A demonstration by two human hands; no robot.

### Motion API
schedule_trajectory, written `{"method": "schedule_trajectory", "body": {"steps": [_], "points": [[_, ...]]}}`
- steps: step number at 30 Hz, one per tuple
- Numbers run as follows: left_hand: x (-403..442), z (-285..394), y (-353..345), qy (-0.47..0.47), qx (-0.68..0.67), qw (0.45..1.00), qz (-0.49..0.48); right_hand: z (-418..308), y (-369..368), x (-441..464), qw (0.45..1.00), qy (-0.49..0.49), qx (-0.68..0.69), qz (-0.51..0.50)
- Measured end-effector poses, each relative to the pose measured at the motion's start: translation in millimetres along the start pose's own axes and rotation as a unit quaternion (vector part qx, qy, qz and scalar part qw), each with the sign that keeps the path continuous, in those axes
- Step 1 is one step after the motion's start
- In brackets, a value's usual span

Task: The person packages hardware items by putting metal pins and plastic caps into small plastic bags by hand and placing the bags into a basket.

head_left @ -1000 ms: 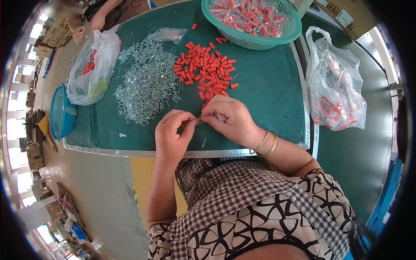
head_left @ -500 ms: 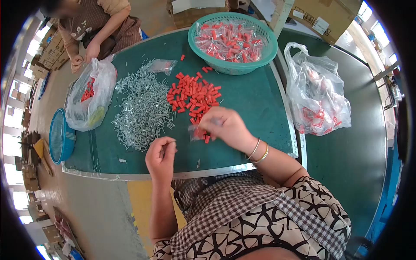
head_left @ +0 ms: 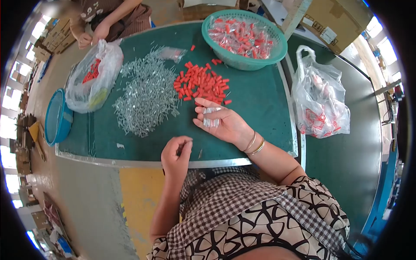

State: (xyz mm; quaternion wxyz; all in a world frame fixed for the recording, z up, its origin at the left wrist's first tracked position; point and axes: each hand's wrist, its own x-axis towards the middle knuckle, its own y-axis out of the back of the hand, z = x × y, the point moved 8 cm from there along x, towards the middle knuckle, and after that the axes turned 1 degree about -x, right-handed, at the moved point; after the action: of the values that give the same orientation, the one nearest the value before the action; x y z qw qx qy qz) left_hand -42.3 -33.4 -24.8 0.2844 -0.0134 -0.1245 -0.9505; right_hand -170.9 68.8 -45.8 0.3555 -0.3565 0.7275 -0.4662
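My right hand (head_left: pixel 223 123) is turned palm up just in front of the red plastic plugs (head_left: pixel 201 82). Its thumb lies across a small bunch of shiny silver pieces (head_left: pixel 211 117), which look like screws. To its left, my left hand (head_left: pixel 177 151) hovers near the table's front edge, thumb and fingers curled together; whatever may be in them is hidden. A wide heap of silver screws (head_left: pixel 145 97) spreads over the green table (head_left: pixel 260 95), left of the red plugs. Behind the heaps lies a small clear bag (head_left: pixel 172 54) with something reddish inside.
A green basket (head_left: pixel 245 63) full of bagged red pieces stands at the back. White plastic bags lie left (head_left: pixel 80 97) and right (head_left: pixel 323 104). A blue basket (head_left: pixel 58 119) sits at the left edge. Another person's hands (head_left: pixel 93 37) are at the far left corner.
My right hand has turned from palm down to palm up, showing the silver pieces. My left hand stays curled. The whole view has shifted slightly.
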Motion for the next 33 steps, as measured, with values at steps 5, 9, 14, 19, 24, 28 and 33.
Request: {"method": "schedule_trajectory", "body": {"steps": [5,9,14,19,24,28,33], "points": [[8,11,-4,-0.004,-0.051,0.998,0.030,15,-16,-3,0.995,-0.024,0.004,-0.092],[19,18,-15,-0.049,0.005,0.998,0.031,23,-20,-5,0.989,-0.031,-0.033,-0.138],[25,13,-19,0.006,-0.002,1.000,0.024,20,-21,-8,0.986,-0.013,-0.089,-0.139],[23,0,-20,0.068,-0.091,0.993,-0.005,22,-20,-8,0.984,0.005,-0.134,-0.121],[21,-5,-19,0.112,-0.198,0.973,-0.050,27,-13,-5,0.988,-0.016,-0.096,-0.122],[18,-2,-17,0.121,-0.265,0.956,-0.031,24,-8,-3,0.989,-0.020,-0.114,-0.095],[18,0,-2,0.092,-0.167,0.981,0.043,20,-17,-6,0.986,0.011,-0.123,-0.113]]}}
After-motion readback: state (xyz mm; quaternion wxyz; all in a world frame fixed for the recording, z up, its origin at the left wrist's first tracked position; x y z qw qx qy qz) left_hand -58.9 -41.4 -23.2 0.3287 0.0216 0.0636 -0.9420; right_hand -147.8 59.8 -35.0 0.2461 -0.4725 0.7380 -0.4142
